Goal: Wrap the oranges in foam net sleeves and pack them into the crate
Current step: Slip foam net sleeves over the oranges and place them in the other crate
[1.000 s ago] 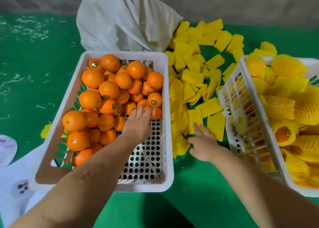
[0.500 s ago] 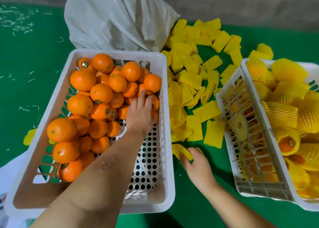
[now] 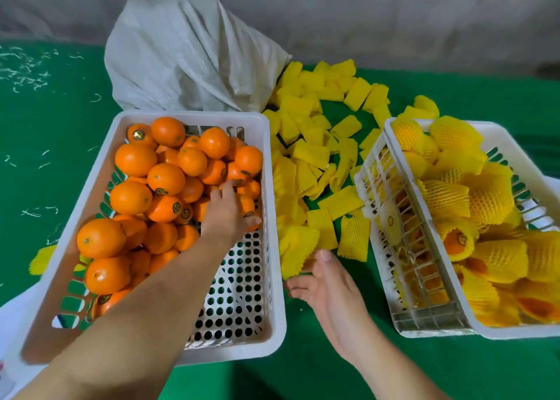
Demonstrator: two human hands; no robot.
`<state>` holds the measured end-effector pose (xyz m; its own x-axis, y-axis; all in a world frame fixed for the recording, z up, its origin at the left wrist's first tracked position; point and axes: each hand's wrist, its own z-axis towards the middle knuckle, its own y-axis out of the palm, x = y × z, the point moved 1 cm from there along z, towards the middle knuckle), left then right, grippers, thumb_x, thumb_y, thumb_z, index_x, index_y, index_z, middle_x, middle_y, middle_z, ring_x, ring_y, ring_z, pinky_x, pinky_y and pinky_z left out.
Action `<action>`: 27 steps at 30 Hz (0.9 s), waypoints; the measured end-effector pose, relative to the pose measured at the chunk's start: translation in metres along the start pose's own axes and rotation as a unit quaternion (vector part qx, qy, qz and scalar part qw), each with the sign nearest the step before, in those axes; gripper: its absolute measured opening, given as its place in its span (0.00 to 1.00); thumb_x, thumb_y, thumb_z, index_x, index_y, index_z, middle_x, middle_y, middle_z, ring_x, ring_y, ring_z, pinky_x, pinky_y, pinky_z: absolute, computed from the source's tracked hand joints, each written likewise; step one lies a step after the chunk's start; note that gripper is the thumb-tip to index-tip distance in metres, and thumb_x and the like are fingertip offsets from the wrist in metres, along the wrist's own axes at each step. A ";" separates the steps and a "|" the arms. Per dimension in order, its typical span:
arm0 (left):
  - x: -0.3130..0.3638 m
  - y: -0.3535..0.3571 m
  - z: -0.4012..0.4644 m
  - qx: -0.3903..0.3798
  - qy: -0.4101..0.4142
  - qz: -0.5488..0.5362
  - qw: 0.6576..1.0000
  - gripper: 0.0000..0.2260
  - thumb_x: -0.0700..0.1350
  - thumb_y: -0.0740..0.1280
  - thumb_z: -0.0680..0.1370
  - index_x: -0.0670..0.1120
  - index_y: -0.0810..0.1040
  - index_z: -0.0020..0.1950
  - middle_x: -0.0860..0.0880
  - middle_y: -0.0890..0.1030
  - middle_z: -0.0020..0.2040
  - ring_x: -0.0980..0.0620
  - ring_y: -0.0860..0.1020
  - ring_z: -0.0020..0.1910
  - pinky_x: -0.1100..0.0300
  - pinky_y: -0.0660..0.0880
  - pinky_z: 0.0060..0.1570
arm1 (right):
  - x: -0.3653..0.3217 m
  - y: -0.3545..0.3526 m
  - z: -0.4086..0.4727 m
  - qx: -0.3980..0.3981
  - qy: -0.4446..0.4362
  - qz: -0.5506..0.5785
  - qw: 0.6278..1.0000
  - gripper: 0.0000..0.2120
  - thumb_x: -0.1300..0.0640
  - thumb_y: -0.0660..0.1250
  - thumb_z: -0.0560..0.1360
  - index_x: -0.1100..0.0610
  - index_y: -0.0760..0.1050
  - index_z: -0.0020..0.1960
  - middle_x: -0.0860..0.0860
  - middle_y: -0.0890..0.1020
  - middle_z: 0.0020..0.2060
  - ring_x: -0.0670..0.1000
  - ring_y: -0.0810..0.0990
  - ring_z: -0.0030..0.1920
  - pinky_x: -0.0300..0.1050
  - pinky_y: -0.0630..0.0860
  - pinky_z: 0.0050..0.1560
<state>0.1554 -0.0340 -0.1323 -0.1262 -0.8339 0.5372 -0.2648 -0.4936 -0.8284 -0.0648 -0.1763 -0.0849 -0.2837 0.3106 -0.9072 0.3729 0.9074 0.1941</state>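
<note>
Now lifted off the mat, yellow foam sleeve (image 3: pixel 295 249) pinched by right hand (image 3: pixel 325 281), left hand (image 3: pixel 228 215) cupping an orange (image 3: pixel 251 215) beneath its fingers

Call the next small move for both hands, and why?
Probably lift: the left hand is curled over an orange in the left crate, and the right hand pinches a sleeve from the pile. Next, likely bring them together between the crates.
</note>
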 end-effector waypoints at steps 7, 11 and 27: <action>0.011 -0.048 -0.060 -0.062 -0.151 -0.554 0.816 0.24 0.54 0.71 0.82 0.45 0.73 0.74 0.46 0.78 0.70 0.46 0.76 0.68 0.51 0.73 0.59 | -0.017 0.014 -0.004 0.007 -0.042 -0.129 0.991 0.06 0.41 0.72 0.73 0.39 0.82 0.50 0.42 0.86 0.48 0.45 0.85 0.48 0.44 0.83 0.48; 0.020 -0.061 -0.108 -0.007 -0.114 -0.603 0.789 0.27 0.56 0.69 0.81 0.45 0.72 0.76 0.46 0.78 0.71 0.47 0.77 0.69 0.52 0.75 0.61 | -0.025 0.022 -0.005 0.007 -0.053 -0.163 0.985 0.06 0.46 0.69 0.79 0.35 0.81 0.47 0.39 0.85 0.46 0.44 0.86 0.46 0.44 0.83 0.47; 0.047 -0.035 -0.214 -0.183 0.106 -0.592 0.778 0.38 0.66 0.81 0.66 0.51 0.81 0.72 0.64 0.68 0.79 0.55 0.73 0.75 0.41 0.79 0.64 | -0.060 0.017 -0.024 0.087 -0.203 -0.311 0.924 0.05 0.53 0.72 0.79 0.47 0.76 0.47 0.45 0.84 0.42 0.46 0.82 0.44 0.51 0.81 0.47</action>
<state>-0.0454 -0.0029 -0.0443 0.2693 0.2304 0.9351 -0.5644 -0.7490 0.3471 -0.0622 -0.1732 -0.0180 -0.1496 -0.4198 -0.8952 0.3962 0.8041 -0.4433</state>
